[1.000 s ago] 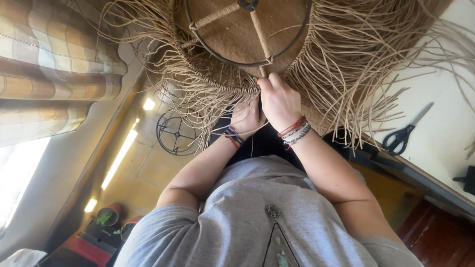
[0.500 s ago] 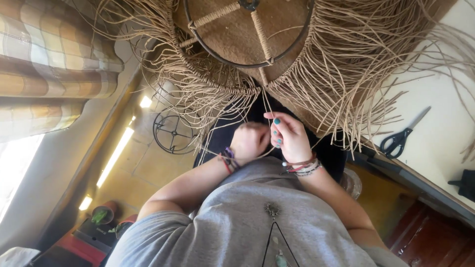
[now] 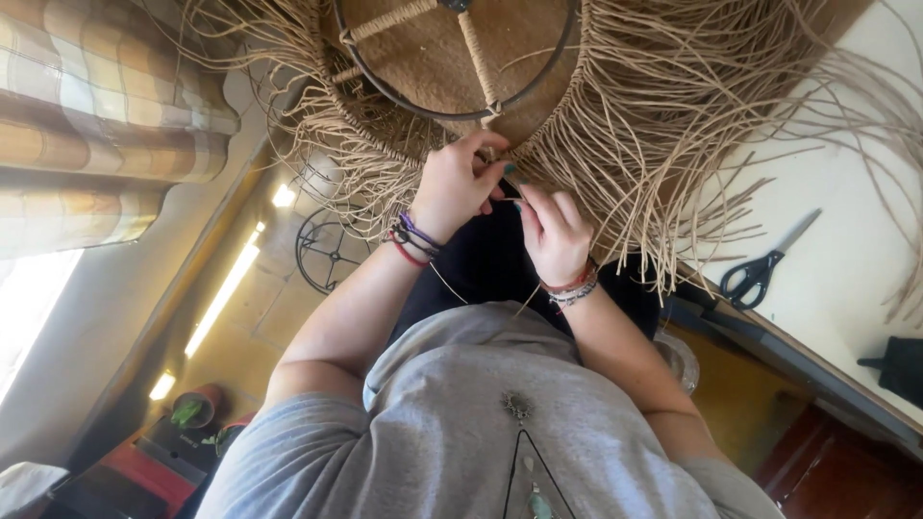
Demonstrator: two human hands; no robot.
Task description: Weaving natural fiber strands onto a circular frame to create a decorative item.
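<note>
Up near the top centre, my left hand [image 3: 452, 187] and right hand [image 3: 556, 231] pinch raffia strands [image 3: 500, 197] at the metal ring [image 3: 461, 113]. Fingers closed on fibre. Scissors [image 3: 764, 269] lie at right.

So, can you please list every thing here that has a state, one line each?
left hand: fingers pinching a cord at the ring
right hand: fingers pinching a cord
metal ring: partly wrapped, cords hanging loose
scissors: closed, lying on the table

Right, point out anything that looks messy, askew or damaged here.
Nothing looks damaged. The long straw strands fan loosely across the white table, some curling toward the scissors. Both hands, left hand and right hand, pinch strands at the metal ring.
</note>
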